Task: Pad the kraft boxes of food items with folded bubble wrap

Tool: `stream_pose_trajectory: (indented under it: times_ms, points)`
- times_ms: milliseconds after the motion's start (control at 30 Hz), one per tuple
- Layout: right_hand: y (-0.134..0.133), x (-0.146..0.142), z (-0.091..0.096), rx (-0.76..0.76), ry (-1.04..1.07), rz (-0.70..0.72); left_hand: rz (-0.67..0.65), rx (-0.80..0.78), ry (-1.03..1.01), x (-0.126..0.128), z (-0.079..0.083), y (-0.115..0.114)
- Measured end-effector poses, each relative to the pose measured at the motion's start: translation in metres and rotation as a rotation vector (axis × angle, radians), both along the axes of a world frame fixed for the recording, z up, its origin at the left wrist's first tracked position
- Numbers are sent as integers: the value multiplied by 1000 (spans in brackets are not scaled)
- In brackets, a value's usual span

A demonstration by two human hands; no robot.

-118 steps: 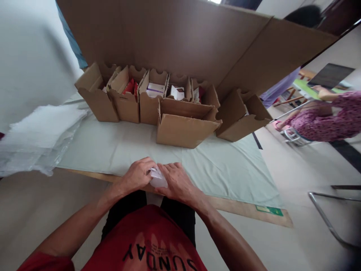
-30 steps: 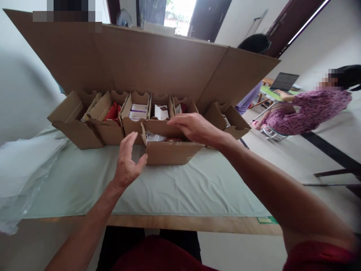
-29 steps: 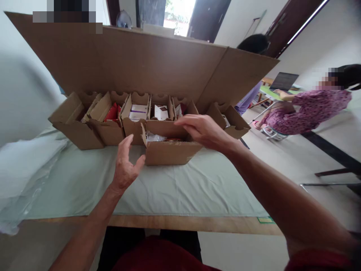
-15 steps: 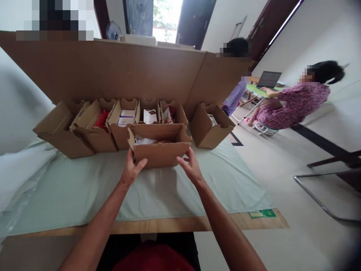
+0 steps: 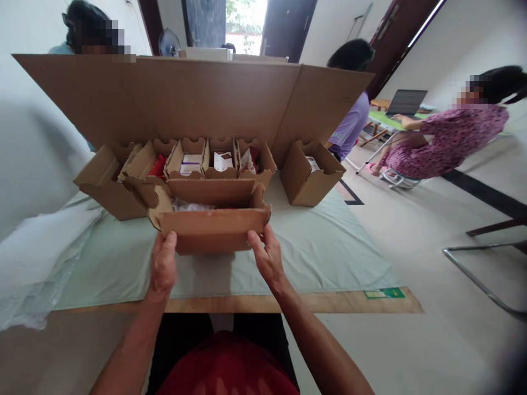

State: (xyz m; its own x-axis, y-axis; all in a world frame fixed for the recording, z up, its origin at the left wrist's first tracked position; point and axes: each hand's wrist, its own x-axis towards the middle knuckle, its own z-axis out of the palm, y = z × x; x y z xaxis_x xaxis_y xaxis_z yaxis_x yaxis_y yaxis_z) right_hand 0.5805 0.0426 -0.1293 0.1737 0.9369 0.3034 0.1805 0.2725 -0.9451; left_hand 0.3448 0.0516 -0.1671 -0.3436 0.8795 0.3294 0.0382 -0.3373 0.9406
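An open-topped cardboard box (image 5: 214, 233) is between my two hands, in front of a row of similar boxes. My left hand (image 5: 162, 269) grips its left end, thumb against the front wall. The right end is held by my right hand (image 5: 267, 255), thumb also on the front and fingers partly hidden behind the side. Clear plastic (image 5: 189, 205) shows inside; the rest of the contents is hidden by the front wall. The box seems raised slightly, with a shadow on the pale green cloth (image 5: 308, 252) below.
Behind stand several boxes, one with a red packet (image 5: 158, 165), one with white-and-purple cartons (image 5: 191, 163). Another box (image 5: 313, 175) stands apart at right. A tall cardboard panel (image 5: 197, 101) backs them. Plastic sheeting (image 5: 49, 252) lies left. People sit beyond, one at a laptop (image 5: 407, 104).
Held between both hands, the box has come nearer to me and left of where it was. My left thumb now presses on its front. The view has shifted slightly.
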Motion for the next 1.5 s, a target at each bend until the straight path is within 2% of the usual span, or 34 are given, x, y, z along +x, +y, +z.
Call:
stream_pose_trajectory:
  times_ms: [67,133,233,333,433,567,700,800,867,1000,1133,1200,1267,1333,1367,1500]
  points:
    - [4,-3,14,27,-5,9,25,50,-34,1,16,3]
    - [0,5,22,30,-40,-48,11,35,-22,9,24,-4]
    - [-19,16,21,8,-99,-148,-53,-49,37,17,17,-27]
    - [-34,11,13,-22,-111,-60,-49,-62,23,8,9,-45]
    - [-39,5,11,-36,-104,-15,-35,-34,7,2,12,-48]
    - [-46,15,15,-37,-131,-158,-106,-71,44,13,17,-47]
    - [-50,13,10,-43,-112,-88,-59,-143,-3,14,8,-53]
    - [-46,17,1,-51,-96,-68,-21,-193,38,19,1,-60]
    - [-42,32,-7,-50,-87,-114,-58,-213,92,32,-2,-69]
    - [-27,83,-25,-1,-33,-245,-290,-238,152,72,-7,-93]
    - [14,127,-43,60,25,-278,-424,-89,356,96,-15,-109]
    - [32,138,-50,78,60,-305,-445,-54,416,99,-20,-108]
    - [37,142,-55,66,59,-341,-371,-97,393,98,-23,-99]
    - [26,138,-61,21,48,-368,-275,-186,334,97,-26,-86]
    - [16,134,-64,-9,55,-376,-269,-232,312,97,-28,-79]
    - [-22,116,-78,-63,108,-417,-463,-319,257,111,-35,-59]
